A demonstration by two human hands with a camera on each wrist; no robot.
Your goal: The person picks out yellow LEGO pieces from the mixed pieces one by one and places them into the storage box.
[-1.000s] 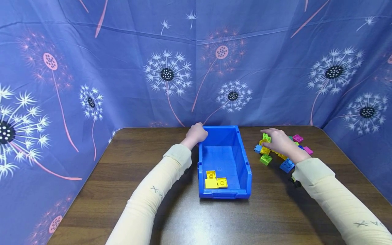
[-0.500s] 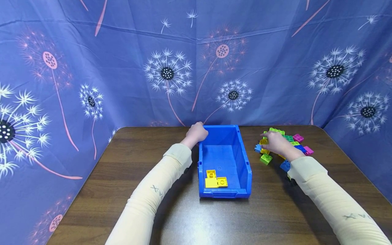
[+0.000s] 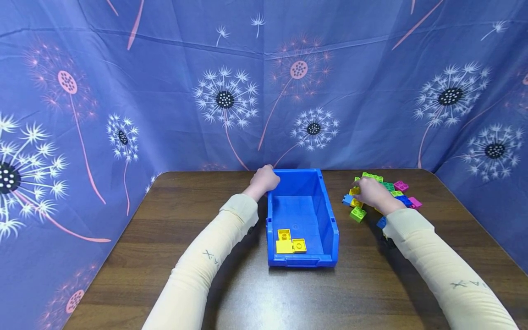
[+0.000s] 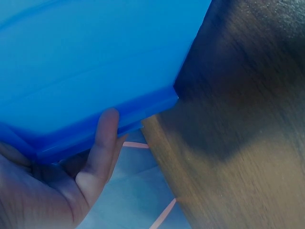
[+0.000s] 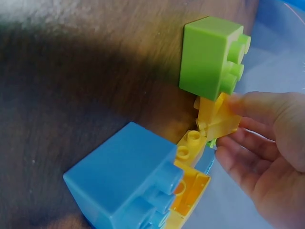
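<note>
My left hand point(image 3: 264, 178) grips the far left corner of a blue plastic bin point(image 3: 333, 231). In the left wrist view a finger lies against the wall of the bin point(image 4: 86, 52), near its rim. Yellow toy building bricks point(image 3: 284, 247) lie inside the bin at its near left corner. Over a loose pile at the right, my right hand point(image 3: 373, 192) reaches down with curled fingers. The right wrist view has its thumb and fingers pinching a yellow brick point(image 5: 219, 117), right beside a lime green brick point(image 5: 205, 57) and above other yellow ones point(image 5: 190, 193).
Around the right hand lie a light blue brick point(image 3: 347, 200), a lime green brick point(image 3: 358, 214), a dark green one point(image 3: 388, 186) and pink ones point(image 3: 401, 185). A blue brick point(image 5: 121, 171) stands close to the wrist camera. Behind the wooden table point(image 3: 173, 220) hangs a blue patterned cloth point(image 3: 165, 82).
My right hand has drawn slightly left and toward me over the pile, uncovering green and blue bricks behind it, and its fingers have closed on a yellow brick. The left hand and bin stay put.
</note>
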